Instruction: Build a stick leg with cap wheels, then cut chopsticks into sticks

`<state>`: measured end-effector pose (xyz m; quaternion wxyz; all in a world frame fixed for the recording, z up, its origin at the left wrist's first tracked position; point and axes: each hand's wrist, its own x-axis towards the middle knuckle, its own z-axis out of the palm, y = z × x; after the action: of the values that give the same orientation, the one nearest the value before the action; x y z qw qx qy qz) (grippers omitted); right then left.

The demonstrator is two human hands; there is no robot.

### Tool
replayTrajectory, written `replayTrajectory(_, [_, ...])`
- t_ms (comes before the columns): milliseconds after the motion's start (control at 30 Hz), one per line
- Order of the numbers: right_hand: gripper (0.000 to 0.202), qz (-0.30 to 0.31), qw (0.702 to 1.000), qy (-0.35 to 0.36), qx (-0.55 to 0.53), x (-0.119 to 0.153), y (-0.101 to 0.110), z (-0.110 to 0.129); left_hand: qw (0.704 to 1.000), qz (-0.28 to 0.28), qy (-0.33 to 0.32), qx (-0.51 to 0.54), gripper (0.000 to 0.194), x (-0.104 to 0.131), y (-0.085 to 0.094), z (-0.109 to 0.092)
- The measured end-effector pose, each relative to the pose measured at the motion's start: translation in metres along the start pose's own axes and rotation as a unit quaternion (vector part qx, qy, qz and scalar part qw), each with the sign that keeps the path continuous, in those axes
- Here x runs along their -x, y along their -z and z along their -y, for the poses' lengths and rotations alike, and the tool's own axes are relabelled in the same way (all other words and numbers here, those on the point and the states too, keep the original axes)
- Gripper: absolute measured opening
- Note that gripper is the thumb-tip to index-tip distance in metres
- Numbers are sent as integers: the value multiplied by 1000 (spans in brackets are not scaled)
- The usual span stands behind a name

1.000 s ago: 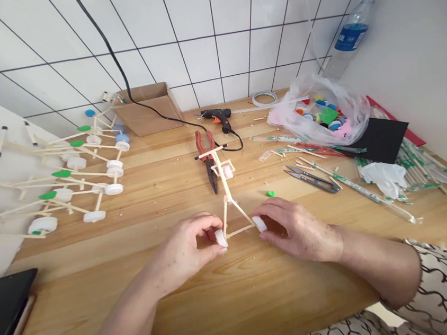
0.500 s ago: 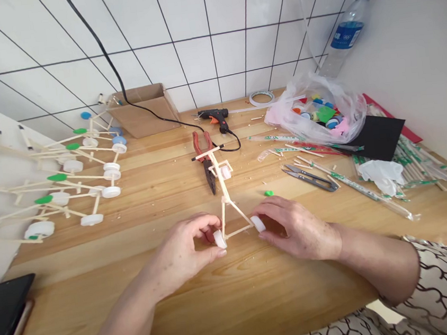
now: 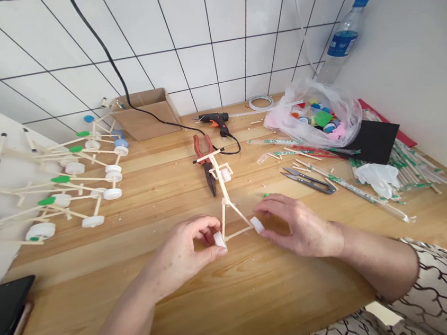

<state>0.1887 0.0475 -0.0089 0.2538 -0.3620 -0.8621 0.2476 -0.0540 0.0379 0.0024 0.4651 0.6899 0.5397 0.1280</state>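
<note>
A small model tricycle (image 3: 225, 191) of pale wooden sticks stands between my hands. Its handlebar has dark tips and points away from me, with a white front wheel (image 3: 225, 175) below. My left hand (image 3: 191, 240) pinches the left rear wheel (image 3: 219, 240), a white bottle cap, between thumb and fingers. At the right rear wheel (image 3: 257, 224), also a white cap, my right hand (image 3: 297, 226) has its fingers spread above and the thumb by the lower edge. A green bit (image 3: 266, 195) is partly hidden behind the right hand.
Pliers (image 3: 206, 164) lie just beyond the handlebar, before a glue gun (image 3: 214, 119). Similar stick models (image 3: 93, 221) line the left. A bag of caps (image 3: 314, 118), thread snips (image 3: 308, 181) and wrapped sticks (image 3: 407, 167) lie right; a phone (image 3: 8, 307) is at left.
My right fingers have lifted slightly away from the right rear wheel and cover more of the green bit. My left hand keeps its pinch. The view has shifted a little.
</note>
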Motion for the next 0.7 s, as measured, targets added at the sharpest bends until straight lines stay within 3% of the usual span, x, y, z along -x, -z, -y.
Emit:
replayTrajectory(133, [14, -88, 996, -23, 12, -6, 18, -1, 999, -35, 0, 7, 27, 0, 4, -1])
replayTrajectory(300, [9, -156, 981, -104, 48, -5, 40, -23, 996, -80, 11, 26, 29, -1, 7, -5])
replayTrajectory(467, [9, -113, 984, -129, 56, 2, 42, -45, 988, -142, 11, 55, 27, -1, 6, -6])
replayTrajectory(700, [8, -63, 991, -86, 82, 0, 19, -46, 978, -182, -12, 103, 24, -5, 0, -4])
